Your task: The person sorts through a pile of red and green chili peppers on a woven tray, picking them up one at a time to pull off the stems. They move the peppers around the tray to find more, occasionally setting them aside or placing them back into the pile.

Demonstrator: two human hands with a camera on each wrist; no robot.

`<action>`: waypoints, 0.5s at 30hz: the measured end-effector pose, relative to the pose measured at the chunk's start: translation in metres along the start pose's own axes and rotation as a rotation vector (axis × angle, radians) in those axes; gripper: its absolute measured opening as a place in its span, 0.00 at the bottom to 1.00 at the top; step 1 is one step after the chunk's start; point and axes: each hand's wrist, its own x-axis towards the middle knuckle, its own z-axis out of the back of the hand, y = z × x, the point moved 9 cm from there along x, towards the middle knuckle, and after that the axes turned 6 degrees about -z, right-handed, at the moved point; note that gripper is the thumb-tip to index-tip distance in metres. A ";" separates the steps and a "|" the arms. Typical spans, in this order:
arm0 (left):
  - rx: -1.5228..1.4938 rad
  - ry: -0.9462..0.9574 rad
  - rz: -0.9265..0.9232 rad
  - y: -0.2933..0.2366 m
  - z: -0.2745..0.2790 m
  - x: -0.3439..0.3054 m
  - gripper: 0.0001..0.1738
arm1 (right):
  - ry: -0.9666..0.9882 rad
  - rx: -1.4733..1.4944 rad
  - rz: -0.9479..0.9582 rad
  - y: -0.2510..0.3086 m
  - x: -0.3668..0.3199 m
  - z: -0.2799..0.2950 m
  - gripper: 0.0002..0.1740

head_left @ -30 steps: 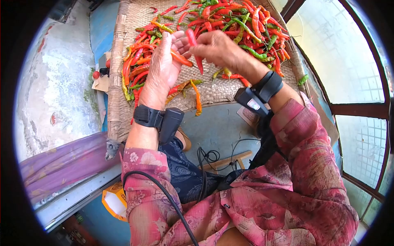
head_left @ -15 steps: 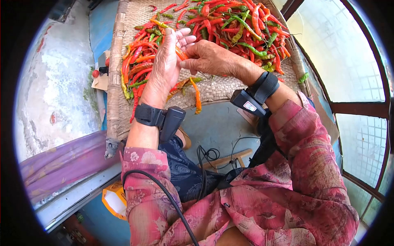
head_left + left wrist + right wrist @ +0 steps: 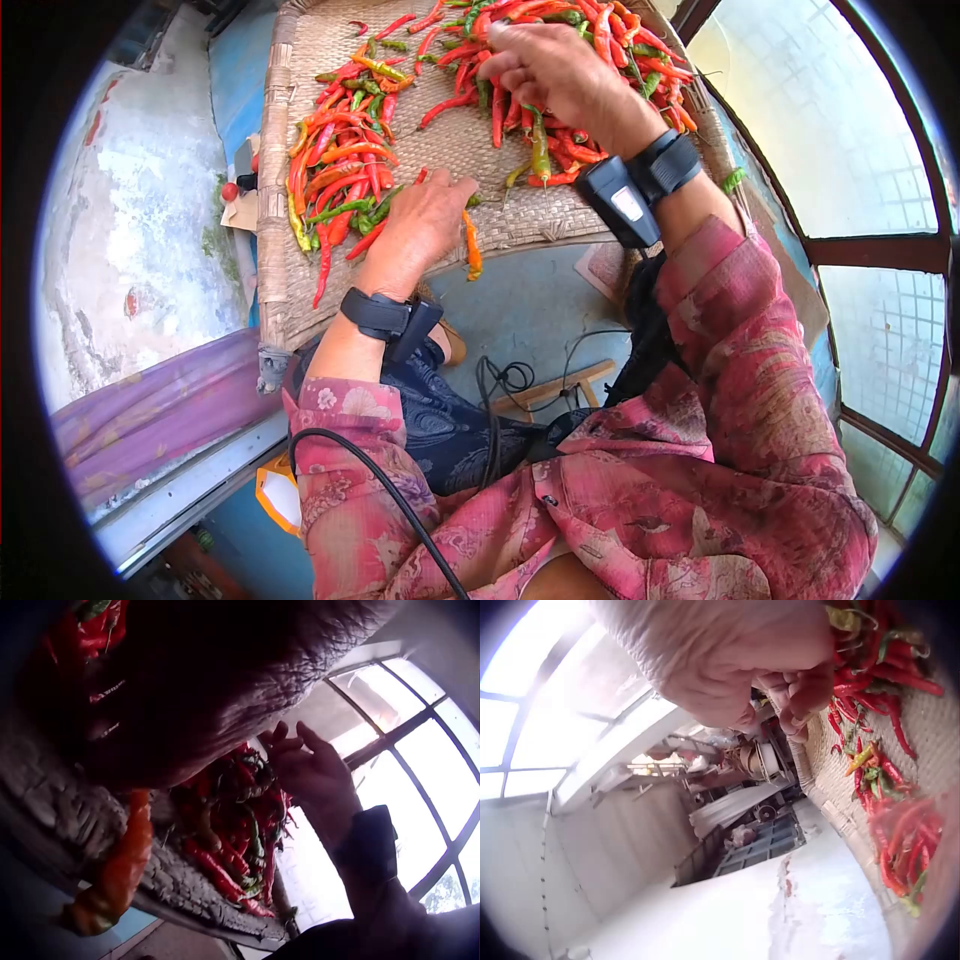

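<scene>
Over the larger heap of slender red and green chillies (image 3: 605, 35), toward the right of a wide, tan, woven tray (image 3: 450, 150), hangs the right hand (image 3: 555, 65). Its grip looks slack – fingers loosely bent, with nothing seen pinched between them – and points toward the tray's far left, so most of that heap lies below the palm and out to its right. Whether the fingertips touch it is hard to tell. On the near side of this hand, a slim, mottled green chilli (image 3: 540, 150) lies with its long axis running away from the person; a glossy red chilli (image 3: 448, 108) slants from the heap's left edge onto bare weave.

The left hand (image 3: 425, 215), back uppermost, is low near the front of the tray, at the right end of the smaller heap of red, orange and yellow chillies (image 3: 340, 165). Its fingertips are hidden, so I cannot tell whether this grip holds anything. Just beside it, a wrinkled orange chilli (image 3: 472, 245) points toward the person, its near end past the front rim. That one is nearer the left hand; the larger heap seems plainly the right hand's side – a bare strip divides the two heaps.
</scene>
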 end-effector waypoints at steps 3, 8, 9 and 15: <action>0.109 0.030 0.058 -0.002 -0.012 0.012 0.21 | 0.095 -0.282 0.092 0.000 -0.005 -0.022 0.21; 0.099 0.020 0.116 0.008 -0.012 0.016 0.16 | 0.117 -0.554 0.147 -0.008 -0.003 -0.027 0.21; 0.062 -0.033 0.162 0.017 -0.006 0.016 0.15 | 0.128 -0.627 0.190 -0.009 -0.002 -0.027 0.21; -0.300 -0.342 0.301 0.062 0.036 0.010 0.13 | 0.411 -1.202 0.100 -0.062 -0.016 -0.064 0.26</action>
